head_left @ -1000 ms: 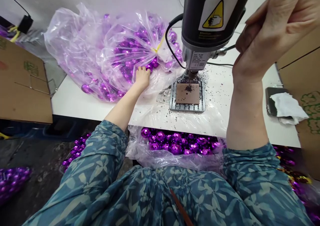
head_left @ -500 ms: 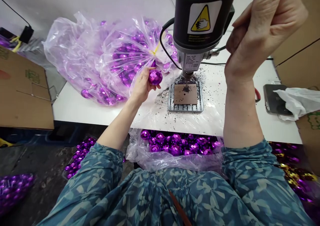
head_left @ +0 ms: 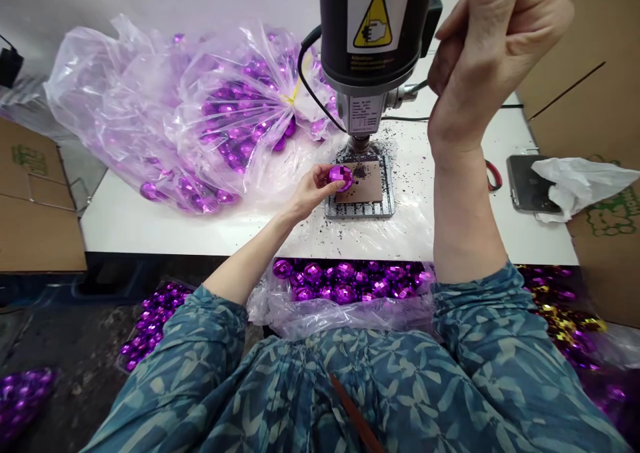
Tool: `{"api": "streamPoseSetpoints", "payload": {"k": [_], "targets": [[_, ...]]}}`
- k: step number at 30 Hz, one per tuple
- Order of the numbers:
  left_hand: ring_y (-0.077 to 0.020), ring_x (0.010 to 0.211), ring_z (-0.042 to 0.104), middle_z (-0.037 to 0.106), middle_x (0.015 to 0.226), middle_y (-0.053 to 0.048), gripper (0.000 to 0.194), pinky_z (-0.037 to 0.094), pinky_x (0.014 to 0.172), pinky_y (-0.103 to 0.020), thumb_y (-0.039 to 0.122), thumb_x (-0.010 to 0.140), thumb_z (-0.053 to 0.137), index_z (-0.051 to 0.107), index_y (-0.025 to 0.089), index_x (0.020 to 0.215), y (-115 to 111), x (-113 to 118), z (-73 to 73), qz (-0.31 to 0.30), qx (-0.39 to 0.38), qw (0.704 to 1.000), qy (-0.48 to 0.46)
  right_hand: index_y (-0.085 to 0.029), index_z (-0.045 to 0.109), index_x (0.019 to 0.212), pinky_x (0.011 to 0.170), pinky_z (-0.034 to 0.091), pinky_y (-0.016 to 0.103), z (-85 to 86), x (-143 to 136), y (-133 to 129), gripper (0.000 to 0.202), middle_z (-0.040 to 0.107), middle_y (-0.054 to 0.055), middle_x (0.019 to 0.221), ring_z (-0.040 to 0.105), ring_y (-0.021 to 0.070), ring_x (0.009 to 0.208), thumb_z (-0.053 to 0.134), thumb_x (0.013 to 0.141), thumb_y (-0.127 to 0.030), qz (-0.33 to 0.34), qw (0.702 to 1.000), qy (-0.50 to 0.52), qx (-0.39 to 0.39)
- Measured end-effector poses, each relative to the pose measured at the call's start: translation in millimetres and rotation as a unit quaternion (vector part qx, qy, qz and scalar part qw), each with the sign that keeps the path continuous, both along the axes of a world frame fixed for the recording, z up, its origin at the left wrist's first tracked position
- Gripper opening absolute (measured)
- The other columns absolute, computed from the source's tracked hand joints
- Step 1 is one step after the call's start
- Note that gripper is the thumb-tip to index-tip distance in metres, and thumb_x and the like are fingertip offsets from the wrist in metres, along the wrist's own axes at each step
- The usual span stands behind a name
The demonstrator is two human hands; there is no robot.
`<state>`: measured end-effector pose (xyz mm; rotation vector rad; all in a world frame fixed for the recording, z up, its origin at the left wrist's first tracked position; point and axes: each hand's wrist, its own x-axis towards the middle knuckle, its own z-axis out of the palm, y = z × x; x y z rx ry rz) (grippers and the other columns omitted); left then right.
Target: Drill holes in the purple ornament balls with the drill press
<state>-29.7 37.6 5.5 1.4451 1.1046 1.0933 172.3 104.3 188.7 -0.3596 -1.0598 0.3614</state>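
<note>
In my left hand (head_left: 311, 191) is a shiny purple faceted ball (head_left: 340, 176), pinched between thumb and fingers. It is over the left part of a brown board (head_left: 369, 189) on the slotted metal base (head_left: 357, 211) of a small bench drill press (head_left: 375, 73). Dark shavings lie on the board and around the base. My right hand (head_left: 493, 59) is raised at the upper right, its fingers closed round the drill press lever (head_left: 419, 86); the lever's end is hidden inside the hand.
A tied clear bag (head_left: 150, 119) of purple balls fills the table's left side. More purple balls (head_left: 345, 283) sit in an open plastic-lined container below the front edge. A phone (head_left: 530, 185), tissue (head_left: 585, 183) and cardboard boxes (head_left: 580, 59) are at the right.
My left hand has carried the purple ball from beside the tied bag rightward and down, over the brown board. My right hand stays on the lever. The whole view has shifted somewhat.
</note>
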Motion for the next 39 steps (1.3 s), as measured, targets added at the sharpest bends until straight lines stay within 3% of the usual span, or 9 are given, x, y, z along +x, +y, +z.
{"api": "streamPoseSetpoints", "payload": {"k": [8,11,15,20,26,31,34,36,39], "targets": [[-0.0274,0.119,0.076,0.08,0.13,-0.013,0.066,0.062,0.103,-0.042,0.057,0.086,0.087,0.067,0.021,0.137,26,13,-19.3,0.01,0.037,0.997,0.071,-0.016,0.05,0.061,0.041,0.017,0.018,-3.7,-2,5,0.061,0.047,-0.008,0.045,0.028,-0.0022,0.034,0.064,0.077,-0.073,0.004,0.999,0.018,0.035],[-0.0254,0.109,0.076,0.078,0.13,-0.013,0.065,0.063,0.097,-0.041,0.044,0.082,0.092,0.066,0.021,0.137,29,19,-18.9,0.03,0.055,0.992,0.112,-0.014,0.05,0.058,0.04,0.014,0.018,-5.2,-3,9,0.063,0.048,-0.007,0.046,0.025,-0.003,0.034,0.064,0.079,-0.073,0.004,0.999,0.025,0.042],[-0.0208,0.092,0.074,0.077,0.119,-0.01,0.061,0.064,0.084,-0.038,0.032,0.077,0.095,0.064,0.021,0.128,26,31,-13.4,0.072,0.06,0.983,0.161,-0.014,0.049,0.057,0.042,0.02,0.017,-5.8,-3,10,0.064,0.043,-0.007,0.045,0.023,-0.003,0.034,0.059,0.082,-0.073,-0.016,0.999,0.009,0.035],[-0.0271,0.114,0.074,0.076,0.126,-0.012,0.054,0.063,0.099,-0.044,0.033,0.081,0.093,0.064,0.021,0.125,22,44,-13.4,0.06,0.105,0.976,0.18,-0.014,0.05,0.06,0.043,0.02,0.017,-4.5,-1,4,0.06,0.04,-0.008,0.046,0.027,-0.0028,0.035,0.063,0.081,-0.069,0.015,0.999,0.001,0.036],[-0.0305,0.127,0.072,0.074,0.136,-0.011,0.059,0.06,0.112,-0.052,0.039,0.087,0.09,0.061,0.026,0.137,20,47,-29.2,0.052,0.122,0.979,0.157,-0.013,0.05,0.061,0.049,0.026,0.012,-4.2,3,-7,0.061,0.043,-0.009,0.047,0.035,-0.0062,0.039,0.059,0.081,-0.07,-0.011,0.999,-0.03,0.005],[-0.0307,0.129,0.072,0.073,0.138,-0.013,0.063,0.059,0.114,-0.052,0.042,0.088,0.091,0.059,0.026,0.139,19,47,-34.6,0.055,0.119,0.98,0.148,-0.013,0.067,0.066,0.055,0.031,0.006,-19.8,5,-15,0.051,0.042,-0.008,0.05,0.033,-0.01,0.044,0.061,0.097,-0.054,-0.026,0.997,-0.026,0.074],[-0.0309,0.129,0.072,0.074,0.138,-0.013,0.062,0.058,0.115,-0.053,0.042,0.088,0.091,0.059,0.026,0.138,19,47,-34.5,0.055,0.119,0.981,0.144,-0.024,0.081,0.086,0.056,0.03,0.002,-33.4,6,-17,0.031,0.036,-0.008,0.053,0.038,-0.0116,0.046,0.062,0.102,-0.043,-0.025,0.992,-0.023,0.123],[-0.031,0.129,0.072,0.074,0.137,-0.012,0.061,0.058,0.115,-0.053,0.041,0.088,0.091,0.059,0.026,0.137,19,48,-34.4,0.057,0.119,0.981,0.145,-0.029,0.082,0.097,0.055,0.028,0.002,-40.6,7,-18,0.026,0.033,-0.008,0.053,0.041,-0.0113,0.046,0.062,0.102,-0.044,-0.023,0.991,-0.029,0.126],[-0.0309,0.128,0.072,0.074,0.136,-0.012,0.059,0.059,0.115,-0.053,0.04,0.088,0.09,0.059,0.026,0.136,19,48,-34.3,0.056,0.118,0.981,0.147,-0.023,0.077,0.087,0.053,0.026,0.005,-46.7,7,-21,0.032,0.032,-0.008,0.053,0.041,-0.0101,0.046,0.062,0.101,-0.047,-0.024,0.994,-0.032,0.101]]}}
